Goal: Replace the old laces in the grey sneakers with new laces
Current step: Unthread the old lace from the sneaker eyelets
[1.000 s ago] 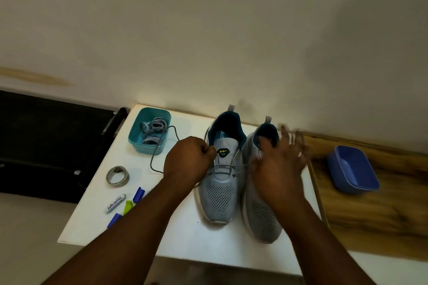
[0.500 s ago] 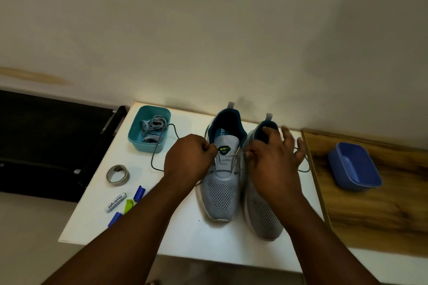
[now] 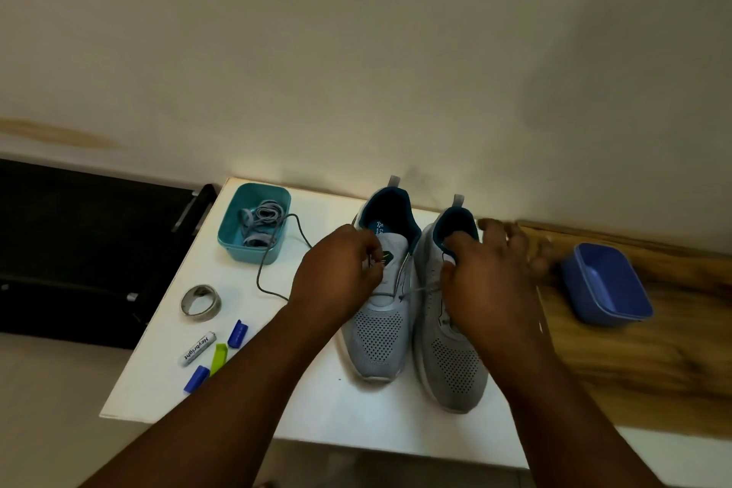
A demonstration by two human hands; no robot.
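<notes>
- Two grey mesh sneakers with teal lining stand side by side on the white surface, toes toward the person: the left sneaker and the right sneaker.
- The left hand has its fingers curled at the left sneaker's tongue, pinching a thin dark lace that loops across the surface to the teal plastic tub.
- The tub holds a bundle of flat grey laces.
- The right hand pinches a grey lace end between thumb and forefinger over the right sneaker; its other fingers are spread and blurred.
- A metal ring, a white marker, blue caps and a green piece lie near the surface's left edge.
- A blue plastic tub sits on the wooden board to the right.
</notes>
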